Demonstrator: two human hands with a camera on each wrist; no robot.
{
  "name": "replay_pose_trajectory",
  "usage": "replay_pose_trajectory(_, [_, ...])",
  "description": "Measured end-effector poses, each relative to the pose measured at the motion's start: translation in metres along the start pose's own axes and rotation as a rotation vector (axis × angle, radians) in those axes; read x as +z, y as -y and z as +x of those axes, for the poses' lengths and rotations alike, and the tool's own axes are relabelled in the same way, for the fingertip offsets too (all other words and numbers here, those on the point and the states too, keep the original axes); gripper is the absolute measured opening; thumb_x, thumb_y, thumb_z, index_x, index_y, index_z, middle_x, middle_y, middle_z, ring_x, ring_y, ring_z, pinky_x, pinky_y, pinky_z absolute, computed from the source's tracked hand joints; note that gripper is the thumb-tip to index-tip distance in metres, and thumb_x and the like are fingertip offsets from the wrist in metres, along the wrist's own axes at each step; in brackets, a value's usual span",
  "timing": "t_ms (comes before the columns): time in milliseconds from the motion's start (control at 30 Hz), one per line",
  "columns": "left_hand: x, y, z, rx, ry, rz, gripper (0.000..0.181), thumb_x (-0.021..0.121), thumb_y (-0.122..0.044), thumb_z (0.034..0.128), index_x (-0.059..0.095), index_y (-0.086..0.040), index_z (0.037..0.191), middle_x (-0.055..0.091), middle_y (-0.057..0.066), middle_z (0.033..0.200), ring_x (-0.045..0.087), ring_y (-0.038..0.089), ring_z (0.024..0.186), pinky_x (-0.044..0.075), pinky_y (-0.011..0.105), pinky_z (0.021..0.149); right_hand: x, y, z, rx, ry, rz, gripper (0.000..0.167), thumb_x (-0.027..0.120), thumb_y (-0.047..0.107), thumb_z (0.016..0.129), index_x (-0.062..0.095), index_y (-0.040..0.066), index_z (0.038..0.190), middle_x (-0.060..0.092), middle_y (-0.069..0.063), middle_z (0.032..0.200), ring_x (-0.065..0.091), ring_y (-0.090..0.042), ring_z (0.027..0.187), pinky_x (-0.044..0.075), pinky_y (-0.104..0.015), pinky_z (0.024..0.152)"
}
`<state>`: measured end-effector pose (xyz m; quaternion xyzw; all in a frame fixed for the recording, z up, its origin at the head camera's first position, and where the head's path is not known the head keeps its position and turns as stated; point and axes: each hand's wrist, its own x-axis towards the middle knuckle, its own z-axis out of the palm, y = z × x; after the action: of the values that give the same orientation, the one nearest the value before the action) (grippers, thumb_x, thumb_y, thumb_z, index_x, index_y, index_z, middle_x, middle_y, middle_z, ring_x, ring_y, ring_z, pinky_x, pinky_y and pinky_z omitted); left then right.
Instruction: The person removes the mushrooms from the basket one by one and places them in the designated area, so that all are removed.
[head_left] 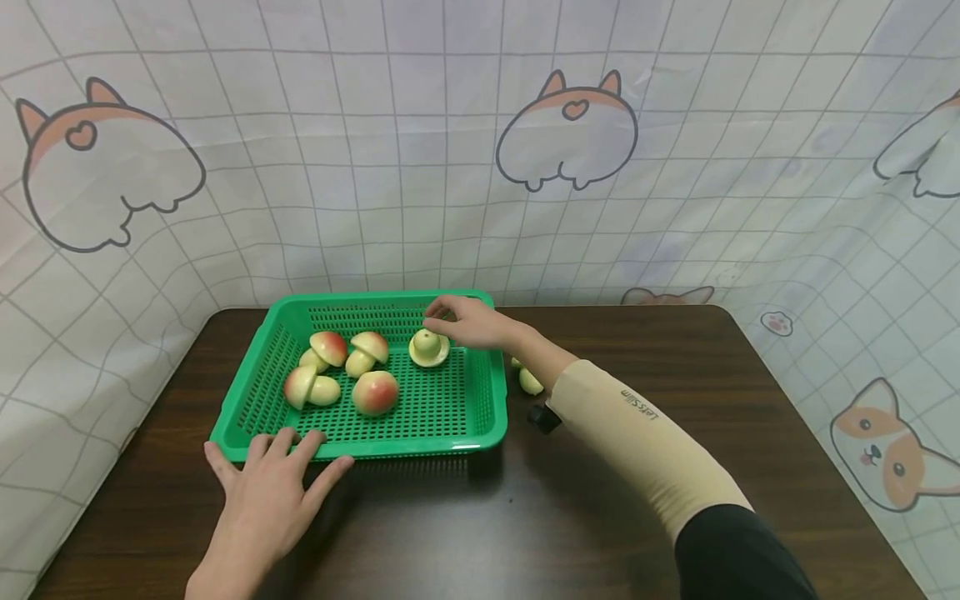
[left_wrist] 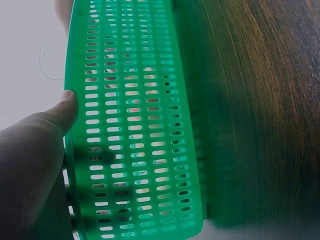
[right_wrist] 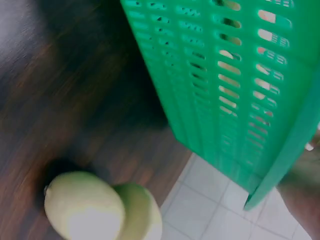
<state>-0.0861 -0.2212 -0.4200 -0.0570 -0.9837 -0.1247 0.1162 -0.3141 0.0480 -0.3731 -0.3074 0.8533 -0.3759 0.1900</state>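
A green plastic basket (head_left: 450, 446) holds several mushrooms with red-and-yellow caps and pale stems, one a round red-and-yellow cap (head_left: 375, 392). At its near left corner my left hand (head_left: 262, 492) grips the rim, fingers hooked over the edge; the left wrist view shows the thumb (left_wrist: 62, 110) against the rim. My right hand (head_left: 472, 322) hovers over the right part of the basket, fingers loosely bent. Just below them a mushroom (head_left: 428, 348) stands cap down, stem up. Another mushroom (right_wrist: 85, 205) lies on the table outside the basket, partly behind my right forearm in the head view.
The dark wooden table (head_left: 600, 500) extends to the right and in front of the basket. A white grid-patterned cloth (head_left: 435, 208) with cartoon dogs hangs behind and at the sides. A small black object (head_left: 543, 418) sits at my right forearm.
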Motion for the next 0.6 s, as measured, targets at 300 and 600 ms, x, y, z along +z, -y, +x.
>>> replay_pose_trajectory(300, [-0.001, 0.0, 0.0, -0.012, 0.009, 0.005, 0.057, 0.057, -0.062, 0.0991, 0.067, -0.01, 0.122, 0.061, 0.019, 0.114, 0.051, 0.05, 0.109, -0.014, 0.088, 0.095, 0.011, 0.002, 0.016, 0.072, 0.019, -0.069, 0.057, 0.046, 0.044, 0.109, 0.044, 0.004, 0.15, 0.05, -0.015, 0.147, 0.05, -0.031, 0.133, 0.045, -0.044, 0.106])
replay_pose_trajectory(600, [0.001, 0.0, 0.0, -0.005, 0.005, 0.01, 0.056, 0.057, -0.061, 0.0992, 0.066, -0.01, 0.121, 0.061, 0.019, 0.115, 0.051, 0.05, 0.109, -0.013, 0.088, 0.095, 0.017, -0.001, 0.021, 0.103, 0.012, -0.09, 0.053, 0.043, 0.043, 0.11, 0.049, 0.007, 0.148, 0.051, -0.011, 0.149, 0.05, -0.029, 0.135, 0.046, -0.044, 0.104])
